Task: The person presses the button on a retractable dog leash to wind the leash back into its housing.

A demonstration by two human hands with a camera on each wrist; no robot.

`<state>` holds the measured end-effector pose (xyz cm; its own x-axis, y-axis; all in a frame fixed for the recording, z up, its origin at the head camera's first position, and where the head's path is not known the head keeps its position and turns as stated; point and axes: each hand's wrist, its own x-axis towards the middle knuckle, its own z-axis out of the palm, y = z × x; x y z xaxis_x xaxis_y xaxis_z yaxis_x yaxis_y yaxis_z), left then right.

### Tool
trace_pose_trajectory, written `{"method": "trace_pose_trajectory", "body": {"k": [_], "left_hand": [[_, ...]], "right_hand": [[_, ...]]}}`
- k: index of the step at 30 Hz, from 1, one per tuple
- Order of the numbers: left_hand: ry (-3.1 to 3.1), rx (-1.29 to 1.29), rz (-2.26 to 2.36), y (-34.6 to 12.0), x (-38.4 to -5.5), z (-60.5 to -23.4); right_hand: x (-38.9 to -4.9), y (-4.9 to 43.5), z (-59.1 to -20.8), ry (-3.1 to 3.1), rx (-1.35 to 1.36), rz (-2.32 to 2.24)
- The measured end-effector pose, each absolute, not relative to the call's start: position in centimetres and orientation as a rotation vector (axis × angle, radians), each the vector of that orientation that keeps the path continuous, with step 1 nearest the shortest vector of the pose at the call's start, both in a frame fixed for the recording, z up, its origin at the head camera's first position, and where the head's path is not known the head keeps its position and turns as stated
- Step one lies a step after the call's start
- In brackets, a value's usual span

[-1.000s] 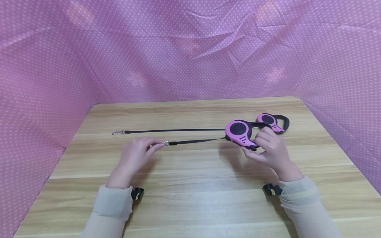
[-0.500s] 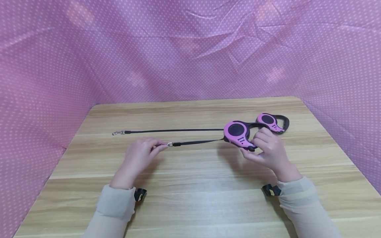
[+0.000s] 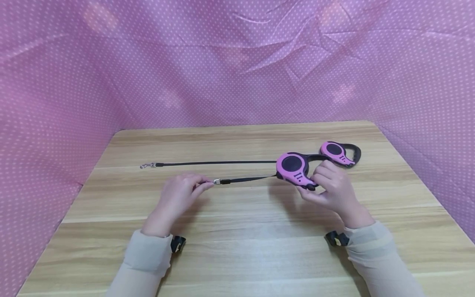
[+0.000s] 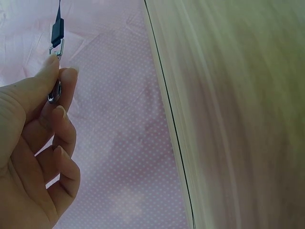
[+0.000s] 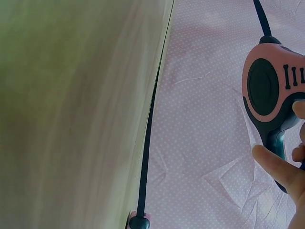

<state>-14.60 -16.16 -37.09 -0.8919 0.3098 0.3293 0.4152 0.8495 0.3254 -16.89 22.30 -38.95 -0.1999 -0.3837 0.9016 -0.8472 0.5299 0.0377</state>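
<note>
My right hand [image 3: 335, 189] grips the black handle of a pink-and-black retractable dog leash [image 3: 291, 163], raised off the table with its round face up. Fingers also show on that handle at the edge of the right wrist view. A short black strap [image 3: 246, 179] runs leftward from the casing. Between thumb and index finger, my left hand [image 3: 179, 194] pinches the metal clip [image 4: 55, 93] at the strap's end; its other fingers are loosely bent in the left wrist view. Part of the clip is hidden by the fingertips.
Behind lies a second matching leash [image 3: 334, 149], partly covered by the held one. Its black strap [image 3: 219, 162] stretches left along the wooden table [image 3: 241, 247] to a metal clip [image 3: 148, 165]. Pink dotted cloth [image 3: 237, 62] hangs around the table's back and sides.
My left hand has moved right with the clip, while my right hand has shifted slightly left with the leash. The strap length between them is shorter. The second leash stays put.
</note>
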Motion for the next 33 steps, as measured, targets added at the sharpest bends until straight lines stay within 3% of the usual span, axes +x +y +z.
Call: {"method": "trace_pose_trajectory", "body": {"k": [33], "left_hand": [[-2.718, -0.655, -0.517, -14.4, -13.7, -37.3]], "right_hand": [[-16.3, 20.9, -39.2, -1.821, 1.092, 0.589]]}}
